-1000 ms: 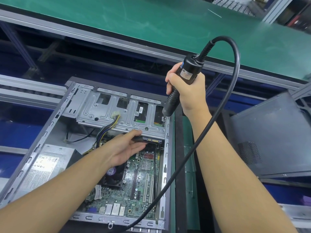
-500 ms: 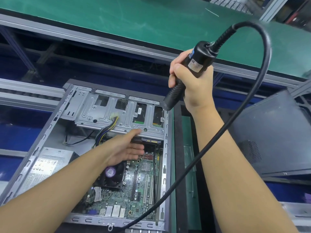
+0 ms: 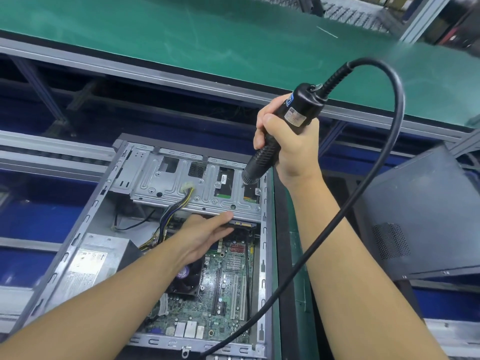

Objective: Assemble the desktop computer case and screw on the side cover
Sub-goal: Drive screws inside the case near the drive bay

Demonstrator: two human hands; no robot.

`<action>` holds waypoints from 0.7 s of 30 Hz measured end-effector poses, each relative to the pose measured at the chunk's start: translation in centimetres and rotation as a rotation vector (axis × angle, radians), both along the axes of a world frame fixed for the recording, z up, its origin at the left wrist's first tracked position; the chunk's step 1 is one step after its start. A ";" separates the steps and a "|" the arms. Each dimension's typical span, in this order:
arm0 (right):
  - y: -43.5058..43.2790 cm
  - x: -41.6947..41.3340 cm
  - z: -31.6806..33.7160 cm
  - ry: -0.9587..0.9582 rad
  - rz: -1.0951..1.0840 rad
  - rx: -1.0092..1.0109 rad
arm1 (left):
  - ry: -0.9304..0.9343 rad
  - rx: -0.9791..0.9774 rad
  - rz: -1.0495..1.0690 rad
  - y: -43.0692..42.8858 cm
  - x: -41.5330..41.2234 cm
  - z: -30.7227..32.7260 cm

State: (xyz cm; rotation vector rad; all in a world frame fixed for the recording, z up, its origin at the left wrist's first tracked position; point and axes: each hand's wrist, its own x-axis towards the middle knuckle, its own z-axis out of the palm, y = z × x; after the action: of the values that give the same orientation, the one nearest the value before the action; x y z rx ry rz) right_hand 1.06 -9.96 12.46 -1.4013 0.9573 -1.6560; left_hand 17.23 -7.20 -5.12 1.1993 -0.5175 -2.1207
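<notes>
So the computer case [image 3: 264,255] lies flat on its side in the lower middle of the view, with its open side facing up and no cover on it. Inside it you can see the motherboard [image 3: 228,294], a black cooler fan [image 3: 187,279], the power supply [image 3: 88,263] on the left, and the metal drive cage [image 3: 181,188] across the far end.

The person's left hand [image 3: 205,237] reaches in with its fingers straight. Its grip is open and holds nothing, and the fingertips sit at the cage's near edge, right by a dark drive slotted underneath.

The right hand [image 3: 291,149] has a full, tight grip wrapped around a black electric screwdriver [image 3: 293,118]. The screwdriver is tilted, with its nose over the cage's far right corner. Can't tell if the bit actually touches metal.

A thick black cable [image 3: 389,141] loops up from the tool, then drops down across the case's right rail.

Just right of the case is a narrow green strip [image 3: 298,255], and past that a dark grey panel [image 3: 420,211] with a vent grille, leaning at an angle. Can't tell if that's the side cover.

Beyond the case runs a long table [image 3: 181,35] topped with green matting and edged in aluminium rail. There's blue framing in the shadows underneath it.
</notes>
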 end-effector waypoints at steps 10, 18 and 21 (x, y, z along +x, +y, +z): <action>1.9 1.2 0.2 0.028 -0.031 0.005 | -0.024 -0.073 0.016 0.8 0.0 1.0; 3.8 2.5 0.8 0.053 -0.098 -0.010 | -0.111 0.008 -0.187 1.8 0.8 1.8; 4.7 3.3 0.7 0.097 -0.143 -0.009 | -0.243 0.028 -0.350 2.9 2.0 2.1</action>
State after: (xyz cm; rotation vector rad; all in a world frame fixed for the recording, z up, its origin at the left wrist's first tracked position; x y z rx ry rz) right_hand 4.40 -5.22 13.18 -1.4604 1.1292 -1.7102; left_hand 19.22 -4.32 -3.01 1.4809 -0.8632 -2.2848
